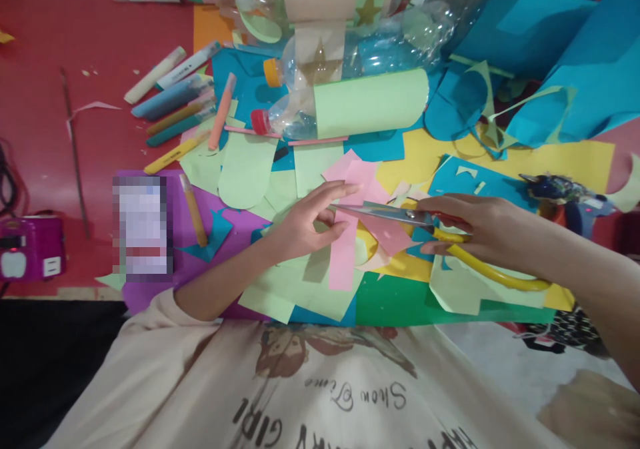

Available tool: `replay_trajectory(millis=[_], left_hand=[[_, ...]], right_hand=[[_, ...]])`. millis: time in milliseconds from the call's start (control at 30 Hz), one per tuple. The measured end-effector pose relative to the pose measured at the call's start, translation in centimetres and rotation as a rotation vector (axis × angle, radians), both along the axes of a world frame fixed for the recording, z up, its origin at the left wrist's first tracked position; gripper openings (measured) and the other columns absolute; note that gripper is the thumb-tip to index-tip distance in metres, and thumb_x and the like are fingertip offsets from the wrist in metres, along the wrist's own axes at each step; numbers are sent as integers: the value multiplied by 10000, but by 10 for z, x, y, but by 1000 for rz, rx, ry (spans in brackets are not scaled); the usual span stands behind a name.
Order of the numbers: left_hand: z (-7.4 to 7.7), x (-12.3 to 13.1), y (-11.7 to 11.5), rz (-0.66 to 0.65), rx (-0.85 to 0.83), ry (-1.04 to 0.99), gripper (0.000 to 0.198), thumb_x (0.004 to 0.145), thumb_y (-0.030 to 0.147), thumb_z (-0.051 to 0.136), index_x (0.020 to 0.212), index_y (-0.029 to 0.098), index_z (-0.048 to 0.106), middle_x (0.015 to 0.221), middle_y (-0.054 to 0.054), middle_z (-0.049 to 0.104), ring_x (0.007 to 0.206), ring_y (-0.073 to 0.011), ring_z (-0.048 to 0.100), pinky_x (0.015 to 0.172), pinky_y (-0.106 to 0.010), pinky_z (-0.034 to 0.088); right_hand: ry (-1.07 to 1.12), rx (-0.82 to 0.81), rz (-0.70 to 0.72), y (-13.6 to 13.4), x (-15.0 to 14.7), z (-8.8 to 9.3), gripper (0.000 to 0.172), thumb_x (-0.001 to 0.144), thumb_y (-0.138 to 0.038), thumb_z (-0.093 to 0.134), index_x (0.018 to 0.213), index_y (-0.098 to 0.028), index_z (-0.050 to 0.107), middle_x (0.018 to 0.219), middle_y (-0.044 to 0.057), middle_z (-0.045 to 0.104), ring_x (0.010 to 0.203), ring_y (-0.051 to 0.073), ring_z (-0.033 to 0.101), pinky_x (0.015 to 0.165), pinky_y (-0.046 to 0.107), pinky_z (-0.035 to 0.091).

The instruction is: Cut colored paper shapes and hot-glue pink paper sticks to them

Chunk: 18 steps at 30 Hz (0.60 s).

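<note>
A pink paper strip (342, 256) hangs upright between my hands, above green and pink papers. My left hand (313, 219) has its fingers curled at the strip's left edge, thumb and fingertips touching the paper. Scissors (395, 214) with yellow handles are in my right hand (470, 226), fingers wrapped round the handles. Their blades point left across the strip, the tips close to my left fingers. More pink paper (387, 232) lies behind the blades.
Plastic bottles (295, 116), one wrapped in green paper (373, 102), lie at the back. Several markers (173, 96) and a phone (145, 226) are on the left. Blue paper (580, 69) and cut scraps (490, 102) are at the right. A magenta device (33, 249) sits far left.
</note>
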<state>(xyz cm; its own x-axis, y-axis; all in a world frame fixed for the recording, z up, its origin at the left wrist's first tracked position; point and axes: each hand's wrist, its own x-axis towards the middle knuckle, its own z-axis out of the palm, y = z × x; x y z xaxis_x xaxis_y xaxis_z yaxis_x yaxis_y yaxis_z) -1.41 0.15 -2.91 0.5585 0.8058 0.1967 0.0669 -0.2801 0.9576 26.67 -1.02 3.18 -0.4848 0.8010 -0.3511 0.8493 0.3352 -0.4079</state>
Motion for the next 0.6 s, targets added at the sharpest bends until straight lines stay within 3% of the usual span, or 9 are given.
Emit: replay_trajectory(millis=[433, 600], left_hand=[[-1, -1, -1, -4, -51, 34, 463, 861, 228, 554, 1309, 294, 456, 1349, -85, 479, 670, -18, 578, 612, -145, 532], [0, 0, 0, -6, -69, 37, 454, 858, 219, 552, 1300, 275, 465, 1329, -83, 489, 659, -8, 561, 614, -138, 525]], right_hand=[[45, 57, 49, 2, -1, 3, 655, 820, -707, 362, 1088, -193, 667, 761, 99, 714, 563, 178, 627, 480, 273, 479], [80, 123, 102, 2, 1, 3, 712, 829, -722, 294, 1066, -170, 675, 697, 92, 700, 500, 158, 601, 446, 253, 461]])
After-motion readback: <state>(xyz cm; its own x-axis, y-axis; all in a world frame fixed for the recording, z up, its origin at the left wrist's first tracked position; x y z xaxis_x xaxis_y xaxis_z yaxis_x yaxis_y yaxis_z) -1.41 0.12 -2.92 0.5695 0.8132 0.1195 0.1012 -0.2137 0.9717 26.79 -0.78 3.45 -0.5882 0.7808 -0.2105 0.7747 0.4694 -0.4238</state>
